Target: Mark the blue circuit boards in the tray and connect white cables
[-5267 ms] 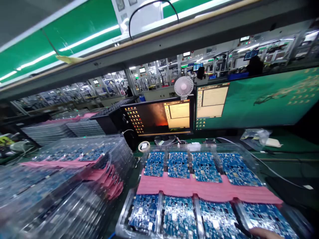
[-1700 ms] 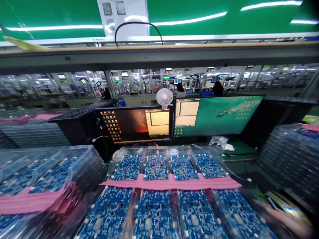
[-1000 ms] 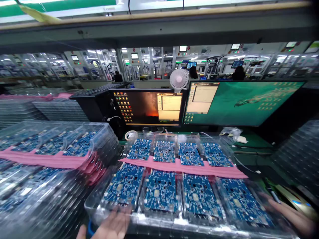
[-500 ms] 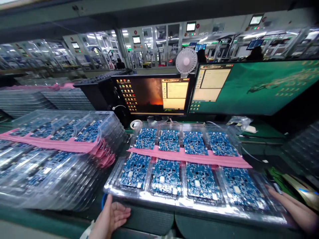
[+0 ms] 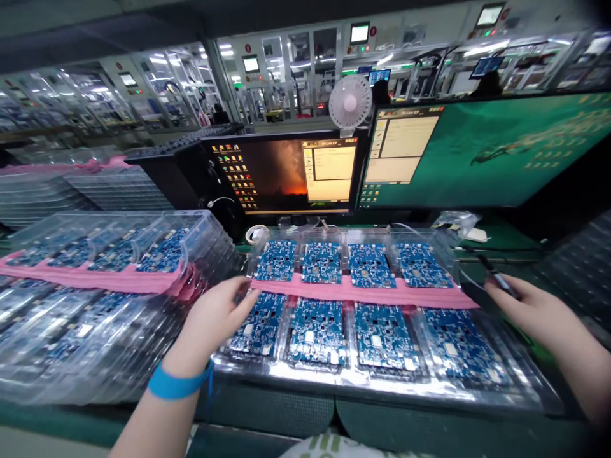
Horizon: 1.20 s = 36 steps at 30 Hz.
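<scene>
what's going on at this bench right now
A person reaches with both hands to a clear tray of blue circuit boards. The left hand touches the left end of the pink strip across the tray's middle. The right hand, holding a dark pen, is at the strip's right end.

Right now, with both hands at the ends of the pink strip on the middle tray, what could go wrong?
1. The left hand and right hand are bare at the pink strip; fingers may brush the near boards.
2. The tray overhangs the bench edge and may tip if pressed.
3. The right hand also holds a dark pen-like tool, which could scrape a board.
</scene>
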Each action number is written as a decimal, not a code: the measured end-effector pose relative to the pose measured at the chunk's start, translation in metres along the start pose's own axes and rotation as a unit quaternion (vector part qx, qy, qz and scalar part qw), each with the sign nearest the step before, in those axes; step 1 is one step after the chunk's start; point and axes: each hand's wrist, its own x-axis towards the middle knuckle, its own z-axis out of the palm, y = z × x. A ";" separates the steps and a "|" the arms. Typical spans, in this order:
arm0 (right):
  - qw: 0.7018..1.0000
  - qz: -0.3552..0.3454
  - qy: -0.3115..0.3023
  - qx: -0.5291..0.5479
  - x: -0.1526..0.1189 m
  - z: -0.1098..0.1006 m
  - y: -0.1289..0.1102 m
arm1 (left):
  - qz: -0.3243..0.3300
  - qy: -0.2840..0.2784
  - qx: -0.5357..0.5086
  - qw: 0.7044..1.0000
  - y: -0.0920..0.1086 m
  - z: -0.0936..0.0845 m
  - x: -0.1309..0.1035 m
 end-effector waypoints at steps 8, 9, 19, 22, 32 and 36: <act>0.985 -0.146 -0.004 -0.086 0.060 0.038 -0.049 | 0.191 -0.040 0.091 0.977 0.042 0.066 0.084; 0.985 -0.148 0.002 -0.094 0.065 0.045 -0.049 | 0.201 -0.040 0.097 0.974 0.046 0.076 0.087; 0.984 -0.134 0.020 -0.119 0.078 0.079 -0.049 | 0.197 -0.018 0.145 0.969 0.039 0.125 0.121; 0.985 -0.132 0.003 -0.113 0.079 0.080 -0.048 | 0.204 -0.010 0.159 0.966 0.036 0.131 0.121; 0.984 -0.138 -0.008 -0.112 0.074 0.081 -0.043 | 0.224 0.008 0.166 0.960 0.038 0.132 0.118; 0.983 -0.139 -0.013 -0.117 0.074 0.082 -0.042 | 0.224 0.013 0.152 0.963 0.040 0.131 0.117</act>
